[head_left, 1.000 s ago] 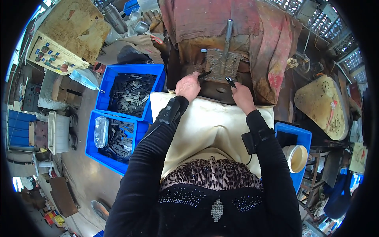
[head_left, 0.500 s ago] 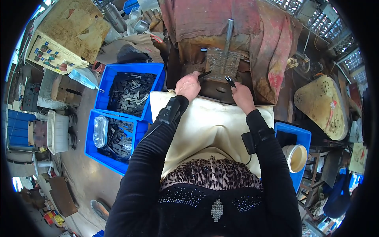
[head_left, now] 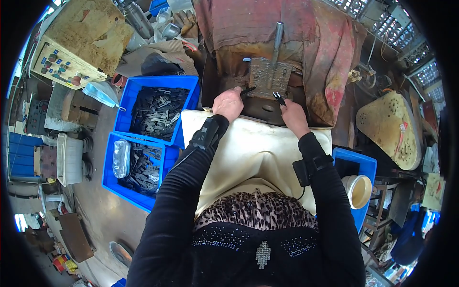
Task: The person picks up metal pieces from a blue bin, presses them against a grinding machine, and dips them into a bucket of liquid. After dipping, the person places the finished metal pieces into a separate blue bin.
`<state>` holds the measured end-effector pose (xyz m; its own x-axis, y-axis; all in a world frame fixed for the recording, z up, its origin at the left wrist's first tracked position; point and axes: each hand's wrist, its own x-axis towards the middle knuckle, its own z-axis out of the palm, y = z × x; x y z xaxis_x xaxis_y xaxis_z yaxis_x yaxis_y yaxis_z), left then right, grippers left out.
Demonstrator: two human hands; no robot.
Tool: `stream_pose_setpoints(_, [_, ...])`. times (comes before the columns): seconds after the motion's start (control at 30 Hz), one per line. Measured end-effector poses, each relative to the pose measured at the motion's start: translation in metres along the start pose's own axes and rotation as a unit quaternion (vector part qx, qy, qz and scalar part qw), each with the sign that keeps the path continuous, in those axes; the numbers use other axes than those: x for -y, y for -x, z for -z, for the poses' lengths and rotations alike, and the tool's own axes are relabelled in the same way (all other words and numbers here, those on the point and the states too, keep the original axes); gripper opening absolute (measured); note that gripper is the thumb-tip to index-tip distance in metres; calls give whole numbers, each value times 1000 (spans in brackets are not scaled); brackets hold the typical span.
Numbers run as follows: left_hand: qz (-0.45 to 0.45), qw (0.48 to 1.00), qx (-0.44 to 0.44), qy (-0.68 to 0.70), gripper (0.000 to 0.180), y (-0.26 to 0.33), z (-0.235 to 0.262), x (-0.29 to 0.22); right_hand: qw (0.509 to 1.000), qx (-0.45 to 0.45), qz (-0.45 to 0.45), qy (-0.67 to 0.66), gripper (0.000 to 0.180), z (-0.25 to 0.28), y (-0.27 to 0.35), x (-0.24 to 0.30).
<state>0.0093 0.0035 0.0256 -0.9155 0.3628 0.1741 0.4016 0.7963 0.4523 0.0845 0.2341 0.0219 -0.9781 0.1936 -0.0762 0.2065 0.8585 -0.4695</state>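
Two hands work at the far edge of a cream lap cloth [head_left: 253,153], and little has shifted over the last second: both sit where they were, at the foot of a worn metal die block [head_left: 267,79]. The left hand [head_left: 229,103] is closed on a small dark metal piece [head_left: 248,89], now nudged up against the block's lower left corner. The right hand [head_left: 292,115] pinches a thin dark tool [head_left: 278,99] by the lower right. So the piece looks about seated.

The nearer blue crate [head_left: 112,179] on the person's left holds dark metal parts and a clear bag; the farther blue crate [head_left: 189,81] holds more. A right-side blue bin [head_left: 366,165] carries a white cup [head_left: 358,190].
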Motion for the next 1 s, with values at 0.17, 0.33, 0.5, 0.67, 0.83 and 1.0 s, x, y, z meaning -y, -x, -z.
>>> stream_pose_setpoints(0.17, [1,1000,3,-3,24,0,0,0,1000,2,-3,2,20,-1,-1,0])
stream_pose_setpoints(0.33, [4,1000,7,-6,24,0,0,-1,1000,-4,0,15,20,1,3,3])
stream_pose_setpoints(0.5, [11,1000,10,-9,24,0,-2,1,998,-22,16,60,20,3,10,13])
stream_pose_setpoints(0.67, [14,1000,17,-13,24,0,0,-1,996,-31,30,74,20,2,10,11])
stream_pose_setpoints(0.83, [17,999,24,-16,25,0,1,-2,997,-19,19,72,19,4,10,13])
stream_pose_setpoints(1.0, [24,999,33,-19,25,-1,3,-3,997,-16,17,72,20,5,10,14])
